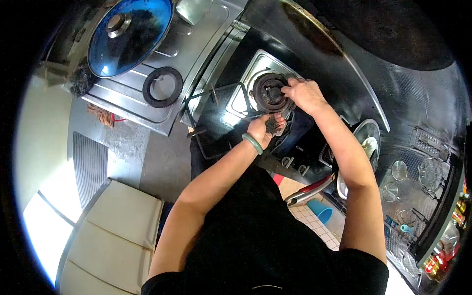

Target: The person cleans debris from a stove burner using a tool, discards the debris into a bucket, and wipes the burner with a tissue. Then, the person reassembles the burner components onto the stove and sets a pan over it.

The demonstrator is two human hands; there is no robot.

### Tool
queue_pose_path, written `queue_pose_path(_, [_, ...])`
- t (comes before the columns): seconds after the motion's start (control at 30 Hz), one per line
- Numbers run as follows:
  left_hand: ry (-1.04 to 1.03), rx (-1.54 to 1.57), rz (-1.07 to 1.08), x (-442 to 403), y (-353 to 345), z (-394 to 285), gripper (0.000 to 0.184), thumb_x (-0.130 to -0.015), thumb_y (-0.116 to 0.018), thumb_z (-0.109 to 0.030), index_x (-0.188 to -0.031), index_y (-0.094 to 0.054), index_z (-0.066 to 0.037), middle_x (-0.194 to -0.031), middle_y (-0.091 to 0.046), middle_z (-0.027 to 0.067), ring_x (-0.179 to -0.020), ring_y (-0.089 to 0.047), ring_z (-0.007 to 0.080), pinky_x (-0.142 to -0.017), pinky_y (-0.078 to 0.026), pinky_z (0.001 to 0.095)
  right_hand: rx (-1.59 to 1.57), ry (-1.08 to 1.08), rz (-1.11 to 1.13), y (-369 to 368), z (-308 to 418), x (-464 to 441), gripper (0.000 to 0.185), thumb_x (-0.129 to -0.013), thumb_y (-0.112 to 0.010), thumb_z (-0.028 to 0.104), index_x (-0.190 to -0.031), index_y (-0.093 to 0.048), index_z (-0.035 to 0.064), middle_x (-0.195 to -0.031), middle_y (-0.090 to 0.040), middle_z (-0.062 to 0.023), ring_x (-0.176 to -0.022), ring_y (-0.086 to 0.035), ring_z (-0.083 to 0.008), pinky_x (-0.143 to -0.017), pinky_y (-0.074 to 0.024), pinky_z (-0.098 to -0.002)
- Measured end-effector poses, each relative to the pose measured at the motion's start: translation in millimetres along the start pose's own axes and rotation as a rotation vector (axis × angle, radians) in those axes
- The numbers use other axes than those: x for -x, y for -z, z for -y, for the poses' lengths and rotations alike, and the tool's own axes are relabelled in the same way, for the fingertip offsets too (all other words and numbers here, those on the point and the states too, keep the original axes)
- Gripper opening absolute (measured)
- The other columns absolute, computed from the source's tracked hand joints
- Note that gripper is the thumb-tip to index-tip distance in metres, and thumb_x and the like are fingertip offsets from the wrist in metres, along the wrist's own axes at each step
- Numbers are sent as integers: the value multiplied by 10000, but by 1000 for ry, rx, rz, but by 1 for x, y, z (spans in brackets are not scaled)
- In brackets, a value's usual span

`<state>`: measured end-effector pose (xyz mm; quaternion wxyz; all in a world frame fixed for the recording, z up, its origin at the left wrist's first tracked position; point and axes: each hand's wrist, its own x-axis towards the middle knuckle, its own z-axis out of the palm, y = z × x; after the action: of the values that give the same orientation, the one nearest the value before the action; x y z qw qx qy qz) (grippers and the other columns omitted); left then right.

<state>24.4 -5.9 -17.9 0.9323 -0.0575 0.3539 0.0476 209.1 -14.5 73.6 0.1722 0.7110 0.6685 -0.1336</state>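
A dark round burner point(271, 93) sits in a square metal tray point(241, 101) on the black glass stove. My right hand point(304, 94) is at the burner's right side, with its fingers bent and pressed on the burner's edge near the centre. Below the burner, my left hand point(265, 130), with a green bangle on the wrist, has its fingers around a dark scrubber point(272, 125). A black pan support point(209, 156) lies on the glass to the left of the burner.
A black ring point(162, 87) and a blue glass lid point(130, 37) with a knob are on the steel drainboard point(118, 93) at left. A pan with a red handle point(314, 187) stands at right, near a wire rack point(425, 196). A blue bucket point(320, 211) is below.
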Motion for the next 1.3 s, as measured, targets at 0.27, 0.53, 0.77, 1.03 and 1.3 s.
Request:
queue_pose_path(0.27, [-18,-49,-23,3,-4,-5,341,-1012,-323,-155,-1005,-587,60,-951,-657,158,-882,-653,267,-824,-553,354,-139,-40,45,-1,6,6,141,-842,-641,253,-927,-684,149,-931,-649,-67,-897,-655,-264,-748,-530,-392])
queue_pose_path(0.53, [-14,6,10,-3,3,1,315,-999,-350,-151,-1002,-591,52,-931,-658,147,-884,-655,264,-818,-555,366,-188,-185,-123,-7,6,7,144,-868,-611,216,-939,-695,123,-897,-657,-68,-797,-663,-291,-717,-541,-390])
queue_pose_path(0.77, [-3,-22,17,-7,6,3,342,-1007,-311,-152,-1042,-564,74,-975,-644,182,-895,-642,283,-848,-543,380,-77,-138,-80,-18,14,14,154,-858,-595,174,-941,-716,125,-885,-657,-54,-830,-670,-248,-719,-546,-373])
queue_pose_path(1.03, [-17,-14,24,-5,2,1,338,-1005,-335,-166,-1001,-591,55,-949,-659,157,-871,-653,258,-809,-555,359,-405,-309,-105,-9,5,20,276,-897,-575,191,-1156,-669,177,-1050,-679,-125,-976,-647,-318,-841,-534,-388])
queue_pose_path(1.3, [4,-54,-17,-4,1,2,356,-1015,-327,-194,-1007,-597,37,-960,-655,152,-879,-654,260,-799,-556,370,-568,-363,11,-8,23,25,333,-912,-535,133,-1231,-629,140,-1072,-668,-154,-989,-642,-335,-852,-514,-383])
